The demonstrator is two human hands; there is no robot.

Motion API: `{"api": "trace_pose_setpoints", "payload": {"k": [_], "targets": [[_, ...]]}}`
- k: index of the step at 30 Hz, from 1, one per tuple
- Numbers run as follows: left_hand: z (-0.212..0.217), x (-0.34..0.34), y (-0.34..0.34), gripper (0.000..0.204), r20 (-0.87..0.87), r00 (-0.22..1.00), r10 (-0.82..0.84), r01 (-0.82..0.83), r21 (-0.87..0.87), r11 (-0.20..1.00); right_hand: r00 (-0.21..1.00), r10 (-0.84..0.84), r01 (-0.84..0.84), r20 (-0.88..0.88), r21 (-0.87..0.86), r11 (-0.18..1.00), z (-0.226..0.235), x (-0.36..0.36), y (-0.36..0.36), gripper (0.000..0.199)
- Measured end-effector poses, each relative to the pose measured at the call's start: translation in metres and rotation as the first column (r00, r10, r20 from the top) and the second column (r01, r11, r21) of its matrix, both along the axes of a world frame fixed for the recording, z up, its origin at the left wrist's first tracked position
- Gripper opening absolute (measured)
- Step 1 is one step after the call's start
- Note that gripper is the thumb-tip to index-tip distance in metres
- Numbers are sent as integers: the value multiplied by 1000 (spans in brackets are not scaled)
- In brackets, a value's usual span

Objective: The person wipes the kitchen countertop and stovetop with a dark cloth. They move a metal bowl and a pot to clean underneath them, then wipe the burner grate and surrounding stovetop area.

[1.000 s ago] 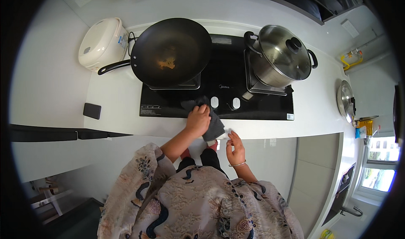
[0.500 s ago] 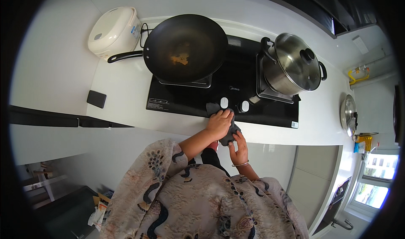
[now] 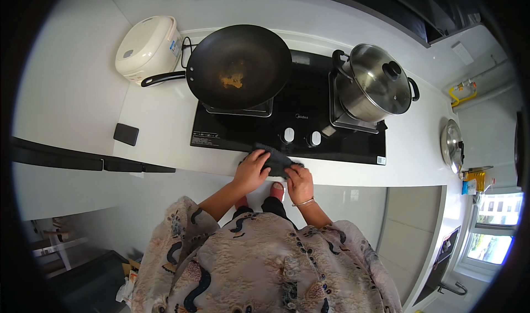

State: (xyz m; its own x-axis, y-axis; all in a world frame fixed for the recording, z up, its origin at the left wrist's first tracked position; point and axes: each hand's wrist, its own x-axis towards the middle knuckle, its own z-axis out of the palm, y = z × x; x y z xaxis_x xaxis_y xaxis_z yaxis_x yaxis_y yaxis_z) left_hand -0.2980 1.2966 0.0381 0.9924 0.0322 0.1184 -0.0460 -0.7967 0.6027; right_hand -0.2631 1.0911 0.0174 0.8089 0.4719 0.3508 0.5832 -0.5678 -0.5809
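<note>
A dark grey cloth (image 3: pixel 277 163) lies bunched at the front edge of the black gas cooktop (image 3: pixel 348 150), partly over the white counter. My left hand (image 3: pixel 251 172) grips its left side, fingers curled into the fabric. At the cloth's right end, my right hand (image 3: pixel 300 184) pinches the edge; a bracelet circles that wrist. Just beyond the cloth are two white control knobs, the left knob (image 3: pixel 287 135) and the right knob (image 3: pixel 313 138).
A black wok (image 3: pixel 243 53) with a brownish patch inside rests on the left burner, handle pointing left. On the right burner stands a steel pot (image 3: pixel 361 97) under a glass lid. Around them are a cream rice cooker (image 3: pixel 146 45), a small black slab (image 3: pixel 126 134) and another lid (image 3: pixel 452 146).
Both hands have come back toward me with the cloth, off the knob area. My left hand has shifted left, and the cloth is now stretched sideways between the hands.
</note>
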Motion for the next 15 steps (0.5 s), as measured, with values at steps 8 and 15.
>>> {"api": "trace_pose_setpoints", "payload": {"k": [8,15], "targets": [[-15,10,1,48,17,997,-78,72,247,966,989,31,-10,145,-142,990,0,43,31,36],[-16,19,-46,52,28,982,-185,171,257,951,977,-145,183,155,-270,945,-8,40,-11,42]]}}
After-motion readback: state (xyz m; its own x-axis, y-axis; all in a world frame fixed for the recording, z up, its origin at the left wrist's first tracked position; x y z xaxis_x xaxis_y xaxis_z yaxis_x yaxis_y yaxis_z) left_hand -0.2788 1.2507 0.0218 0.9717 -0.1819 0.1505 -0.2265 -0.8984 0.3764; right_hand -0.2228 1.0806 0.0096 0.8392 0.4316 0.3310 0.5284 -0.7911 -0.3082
